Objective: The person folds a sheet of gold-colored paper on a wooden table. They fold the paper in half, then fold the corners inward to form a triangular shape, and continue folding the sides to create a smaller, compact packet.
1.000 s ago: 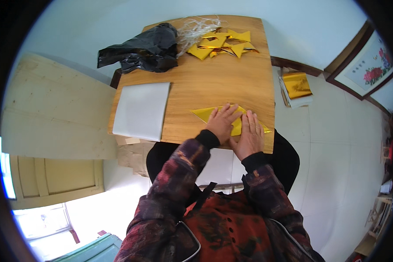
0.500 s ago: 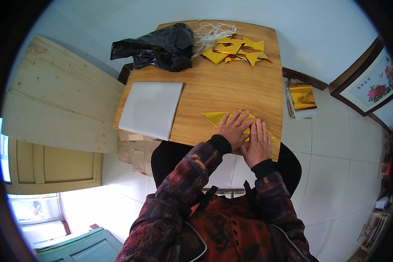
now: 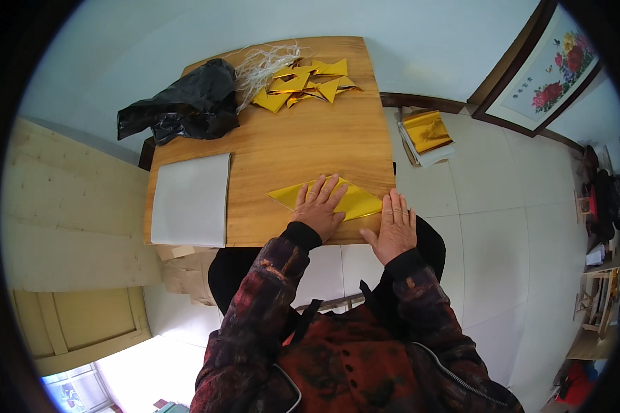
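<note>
A folded sheet of gold foil paper (image 3: 357, 199) lies flat near the front edge of the wooden table (image 3: 310, 148), its ends drawn out to points. My left hand (image 3: 320, 208) rests on its left half with the fingers spread. At its right tip my right hand (image 3: 395, 226) lies stretched out, fingers together and thumb apart, at the table's right front corner. Neither hand grasps anything. Several folded gold paper pieces (image 3: 289, 84) sit in a heap at the back of the table.
A black plastic bag (image 3: 193, 103) and tangled white string (image 3: 265, 65) lie at the back left. Nearer stands a stack of grey-white sheets (image 3: 191, 199). On the floor to the right is a paper pile topped with gold foil (image 3: 427, 131). A framed flower picture (image 3: 548, 76) leans on the wall.
My hands have moved apart: the right one slid to the paper's right tip, the left stays on its left half. More of the gold paper shows. The whole view has shifted and turned.
</note>
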The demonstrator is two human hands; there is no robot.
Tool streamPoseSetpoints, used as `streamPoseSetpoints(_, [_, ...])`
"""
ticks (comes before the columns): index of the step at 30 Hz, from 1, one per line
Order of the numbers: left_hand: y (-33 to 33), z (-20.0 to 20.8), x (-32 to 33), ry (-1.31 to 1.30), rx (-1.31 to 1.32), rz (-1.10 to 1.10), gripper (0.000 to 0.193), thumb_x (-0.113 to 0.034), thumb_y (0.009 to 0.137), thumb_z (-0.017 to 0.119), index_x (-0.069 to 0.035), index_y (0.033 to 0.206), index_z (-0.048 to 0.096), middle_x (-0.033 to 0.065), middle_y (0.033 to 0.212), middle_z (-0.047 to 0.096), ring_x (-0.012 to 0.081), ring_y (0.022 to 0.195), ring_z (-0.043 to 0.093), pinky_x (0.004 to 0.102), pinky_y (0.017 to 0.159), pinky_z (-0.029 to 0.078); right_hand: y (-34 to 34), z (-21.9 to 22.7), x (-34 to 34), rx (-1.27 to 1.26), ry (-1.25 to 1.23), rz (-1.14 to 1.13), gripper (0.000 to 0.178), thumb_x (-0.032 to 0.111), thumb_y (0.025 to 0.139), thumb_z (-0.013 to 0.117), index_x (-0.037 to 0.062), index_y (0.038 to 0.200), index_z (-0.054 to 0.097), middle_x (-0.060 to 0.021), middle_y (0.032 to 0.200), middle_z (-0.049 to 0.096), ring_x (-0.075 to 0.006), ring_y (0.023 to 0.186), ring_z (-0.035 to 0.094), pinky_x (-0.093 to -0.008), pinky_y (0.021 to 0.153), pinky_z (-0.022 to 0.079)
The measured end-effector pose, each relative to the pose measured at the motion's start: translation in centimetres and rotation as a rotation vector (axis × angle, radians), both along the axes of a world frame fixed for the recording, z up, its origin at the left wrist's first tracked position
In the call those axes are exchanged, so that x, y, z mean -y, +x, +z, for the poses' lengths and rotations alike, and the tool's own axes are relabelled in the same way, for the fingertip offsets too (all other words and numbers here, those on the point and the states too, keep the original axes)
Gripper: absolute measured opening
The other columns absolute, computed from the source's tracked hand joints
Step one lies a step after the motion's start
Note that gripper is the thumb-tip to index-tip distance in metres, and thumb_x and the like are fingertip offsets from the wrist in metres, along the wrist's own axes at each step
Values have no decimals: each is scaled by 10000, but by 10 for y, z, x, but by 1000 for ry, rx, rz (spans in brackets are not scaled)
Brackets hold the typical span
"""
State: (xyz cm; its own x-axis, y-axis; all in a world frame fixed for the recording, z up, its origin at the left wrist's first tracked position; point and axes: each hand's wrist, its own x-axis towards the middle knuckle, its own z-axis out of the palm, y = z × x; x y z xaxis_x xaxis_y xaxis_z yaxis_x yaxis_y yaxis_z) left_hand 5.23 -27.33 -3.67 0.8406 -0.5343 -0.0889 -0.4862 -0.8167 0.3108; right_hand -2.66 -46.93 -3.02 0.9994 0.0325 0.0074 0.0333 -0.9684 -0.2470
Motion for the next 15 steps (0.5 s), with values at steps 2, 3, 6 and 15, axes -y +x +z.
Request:
streamPoseSetpoints(2, [1,-1,1,16,-6,1,616,-383,952,511,-219,1523,347,28,1637,216,259,1512,166,514,1206,122,2,1,-14,70,-46,29,952,517,843,683,3,1523,258,-153,1618,212,-323,1509,154,-508,1206,132])
streamPoseSetpoints(3, [1,-2,1,24,-18,-2,619,-388,956,503,-223,1529,336,21,1641,205,254,1515,159,519,1207,115,3,0,-24,21,32,110,945,510,844,685,9,1524,262,-148,1616,219,-321,1510,154,-511,1205,135])
streamPoseSetpoints(6, [5,-4,2,47,11,0,636,-402,951,509,-231,1534,323,15,1642,202,255,1515,164,530,1203,126,9,-4,-42,-68,168,254,935,501,843,692,20,1526,272,-139,1612,234,-312,1511,158,-516,1204,139])
streamPoseSetpoints(15, [5,-6,-5,-42,-4,-34,674,-331,906,586,-212,1522,341,32,1629,230,287,1503,191,565,1182,164,-2,-3,-14,-49,76,175,910,506,846,683,18,1514,302,-142,1604,251,-286,1502,190,-515,1203,134])
